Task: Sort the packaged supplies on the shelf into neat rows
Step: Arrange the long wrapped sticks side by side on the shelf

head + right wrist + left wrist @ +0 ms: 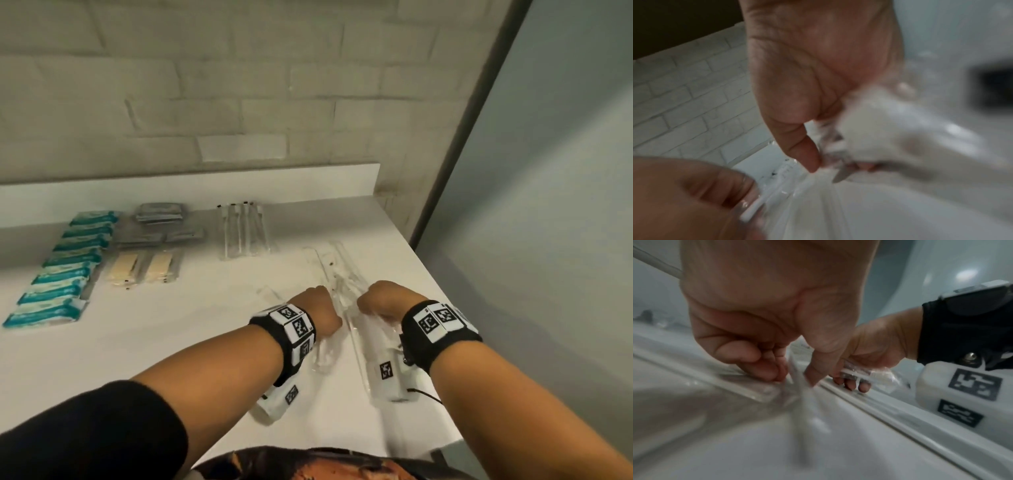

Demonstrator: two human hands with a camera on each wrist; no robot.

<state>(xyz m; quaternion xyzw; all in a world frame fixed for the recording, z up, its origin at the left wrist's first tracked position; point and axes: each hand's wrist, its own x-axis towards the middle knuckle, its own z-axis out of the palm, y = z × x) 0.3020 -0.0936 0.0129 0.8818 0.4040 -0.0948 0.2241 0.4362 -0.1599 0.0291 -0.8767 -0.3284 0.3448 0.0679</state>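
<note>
Nearest, both hands pinch clear packets: left hand (320, 310) one (748, 382), right hand (380, 301) a bundle (373, 346), by the shelf's (205, 329) right edge. They look light, limp and slippery; grip the ends. Open room lies ahead, before the far rows (245, 229).

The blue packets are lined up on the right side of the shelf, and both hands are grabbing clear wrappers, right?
Not quite: the head view shows the blue packets lined up on the left side of the shelf. Both hands do grab clear wrappers.
</note>
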